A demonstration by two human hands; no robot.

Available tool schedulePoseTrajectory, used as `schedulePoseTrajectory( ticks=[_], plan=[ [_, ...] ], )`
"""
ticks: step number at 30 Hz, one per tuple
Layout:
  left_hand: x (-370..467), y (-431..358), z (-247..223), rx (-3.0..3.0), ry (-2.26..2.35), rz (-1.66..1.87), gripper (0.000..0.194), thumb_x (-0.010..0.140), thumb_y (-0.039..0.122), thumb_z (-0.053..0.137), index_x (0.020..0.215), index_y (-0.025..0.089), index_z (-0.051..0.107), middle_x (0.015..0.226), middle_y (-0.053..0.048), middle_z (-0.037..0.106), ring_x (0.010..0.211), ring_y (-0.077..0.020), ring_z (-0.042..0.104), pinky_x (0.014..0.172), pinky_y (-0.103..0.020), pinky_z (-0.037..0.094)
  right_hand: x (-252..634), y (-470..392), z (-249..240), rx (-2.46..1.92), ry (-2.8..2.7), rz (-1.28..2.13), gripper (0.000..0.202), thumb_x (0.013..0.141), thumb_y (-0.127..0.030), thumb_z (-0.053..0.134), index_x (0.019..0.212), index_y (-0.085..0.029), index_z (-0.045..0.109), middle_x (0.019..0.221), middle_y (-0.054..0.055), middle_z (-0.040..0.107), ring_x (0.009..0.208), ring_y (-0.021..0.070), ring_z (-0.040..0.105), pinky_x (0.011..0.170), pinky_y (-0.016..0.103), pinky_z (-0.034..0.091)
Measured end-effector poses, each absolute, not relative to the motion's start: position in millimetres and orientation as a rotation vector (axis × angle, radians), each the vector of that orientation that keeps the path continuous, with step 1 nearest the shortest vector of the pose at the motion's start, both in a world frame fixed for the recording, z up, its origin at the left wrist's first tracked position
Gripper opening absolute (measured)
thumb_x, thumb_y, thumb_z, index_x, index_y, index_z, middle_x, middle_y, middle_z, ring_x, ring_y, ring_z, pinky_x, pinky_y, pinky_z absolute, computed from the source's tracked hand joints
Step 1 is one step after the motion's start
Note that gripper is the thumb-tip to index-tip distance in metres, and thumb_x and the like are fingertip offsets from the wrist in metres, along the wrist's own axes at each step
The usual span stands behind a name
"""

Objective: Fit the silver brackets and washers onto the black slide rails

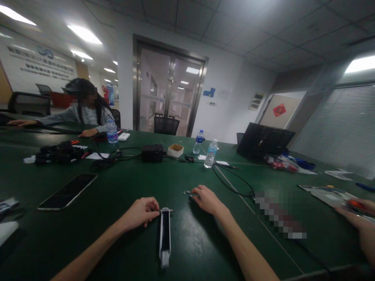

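A narrow white frame (pixel 161 238) with a dark inside lies on the green table (pixel 131 242), pointing away from me. A thin metal rod (pixel 171 211) crosses its far end. My left hand (pixel 144 210) is at the left end of this rod, its thumb and forefinger pinched together on it. My right hand (pixel 206 199) rests palm down to the right, fingers curled at several small nuts (pixel 186 192). Its fingertips touch one of the small dark pieces; whether they grip it is hard to see.
A phone (pixel 68 192) lies at the left. Farther back are a black box (pixel 152 152), an open carton (pixel 175 150), water bottles (pixel 211 153) and cables. A monitor (pixel 263 140) stands at the right. Another person (pixel 88 105) sits across; someone's hands (pixel 356 218) show at the right edge.
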State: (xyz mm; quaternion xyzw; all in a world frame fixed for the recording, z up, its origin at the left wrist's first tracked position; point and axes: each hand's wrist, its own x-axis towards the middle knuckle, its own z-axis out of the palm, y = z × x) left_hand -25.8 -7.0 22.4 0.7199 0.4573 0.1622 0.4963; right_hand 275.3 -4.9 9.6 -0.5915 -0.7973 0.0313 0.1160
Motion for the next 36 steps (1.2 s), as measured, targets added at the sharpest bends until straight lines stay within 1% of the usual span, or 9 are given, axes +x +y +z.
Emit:
schedulePoseTrajectory(
  ticks=[2, 6, 11, 14, 16, 19, 24, 28, 36],
  plan=[
    [-25.5, -7.0, 22.7, 1.746, 1.107, 0.4, 0.036, 0.072, 0.044, 0.062, 0.093, 0.015, 0.059, 0.091, -0.005, 0.064, 0.065, -0.0129, 0.057, 0.051, -0.022, 0.045, 271.8, -4.1, 7.1, -1.734, -2.357, 0.123, 0.024, 0.089, -0.02, 0.05, 0.109, -0.021, 0.064, 0.106, 0.009, 0.06, 0.099, 0.0203, 0.056, 0.082, 0.029, 0.042],
    [-25.3, -7.4, 22.8, 1.735, 1.093, 0.397, 0.039, 0.07, 0.047, 0.064, 0.092, 0.016, 0.059, 0.094, -0.005, 0.064, 0.067, -0.0137, 0.058, 0.052, -0.023, 0.046, 266.4, -3.2, 7.4, -1.79, -2.335, 0.14, 0.018, 0.089, -0.021, 0.051, 0.098, -0.02, 0.066, 0.101, 0.008, 0.061, 0.094, 0.0197, 0.058, 0.077, 0.028, 0.042],
    [-27.7, -3.5, 19.0, 1.751, 1.131, 0.409, 0.044, 0.071, 0.05, 0.062, 0.099, 0.017, 0.058, 0.107, -0.007, 0.061, 0.069, -0.015, 0.059, 0.051, -0.023, 0.045, 262.2, -2.6, 6.2, -1.841, -2.329, 0.019, 0.016, 0.089, -0.021, 0.048, 0.089, -0.017, 0.064, 0.092, 0.008, 0.062, 0.086, 0.0184, 0.058, 0.073, 0.027, 0.043],
    [-29.6, -0.6, 18.5, 1.838, 1.205, 0.469, 0.043, 0.077, 0.051, 0.057, 0.104, 0.017, 0.058, 0.105, -0.007, 0.061, 0.076, -0.0173, 0.06, 0.059, -0.025, 0.046, 257.3, -2.8, 4.4, -1.822, -2.285, -0.039, 0.018, 0.092, -0.02, 0.043, 0.088, -0.016, 0.061, 0.091, 0.009, 0.062, 0.085, 0.0187, 0.058, 0.074, 0.029, 0.044],
    [-30.0, -0.8, 19.8, 1.919, 1.253, 0.547, 0.041, 0.081, 0.049, 0.051, 0.106, 0.017, 0.058, 0.1, -0.006, 0.062, 0.078, -0.0178, 0.058, 0.066, -0.027, 0.047, 251.4, -4.0, 3.5, -1.745, -2.225, -0.024, 0.016, 0.092, -0.019, 0.043, 0.089, -0.016, 0.058, 0.092, 0.009, 0.061, 0.086, 0.0188, 0.057, 0.076, 0.03, 0.044],
    [-28.2, -5.2, 20.7, 2.081, 1.281, 0.667, 0.038, 0.084, 0.047, 0.049, 0.107, 0.018, 0.058, 0.093, -0.004, 0.06, 0.072, -0.0165, 0.054, 0.064, -0.027, 0.045, 236.0, -9.7, 2.7, -1.512, -2.157, 0.054, 0.013, 0.092, -0.018, 0.043, 0.088, -0.016, 0.055, 0.091, 0.007, 0.06, 0.087, 0.0178, 0.055, 0.079, 0.03, 0.044],
    [-19.5, -15.6, 12.5, 2.396, 0.982, 0.732, 0.024, 0.087, 0.039, 0.053, 0.102, 0.022, 0.062, 0.096, -0.003, 0.06, 0.074, -0.0154, 0.055, 0.067, -0.025, 0.045, 197.4, -29.6, 4.0, -1.154, -2.153, 0.289, 0.01, 0.092, -0.017, 0.045, 0.089, -0.018, 0.054, 0.089, 0.005, 0.057, 0.084, 0.0156, 0.053, 0.076, 0.027, 0.044],
    [-14.3, -18.4, 4.3, 2.506, 0.821, 0.82, 0.017, 0.091, 0.028, 0.047, 0.097, 0.021, 0.062, 0.095, -0.004, 0.061, 0.081, -0.0158, 0.057, 0.073, -0.025, 0.046, 177.8, -40.6, 4.6, -1.059, -2.112, 0.423, 0.013, 0.094, -0.018, 0.043, 0.089, -0.018, 0.054, 0.085, 0.003, 0.055, 0.081, 0.0141, 0.053, 0.073, 0.024, 0.044],
    [-14.5, -18.6, 8.8, 2.555, 0.891, 0.823, 0.021, 0.093, 0.029, 0.044, 0.094, 0.019, 0.062, 0.093, -0.006, 0.063, 0.08, -0.0164, 0.059, 0.078, -0.027, 0.048, 184.1, -37.9, 3.1, -1.078, -2.155, 0.439, 0.012, 0.093, -0.021, 0.048, 0.089, -0.018, 0.059, 0.085, 0.002, 0.058, 0.082, 0.0139, 0.054, 0.075, 0.025, 0.043]
  ],
)
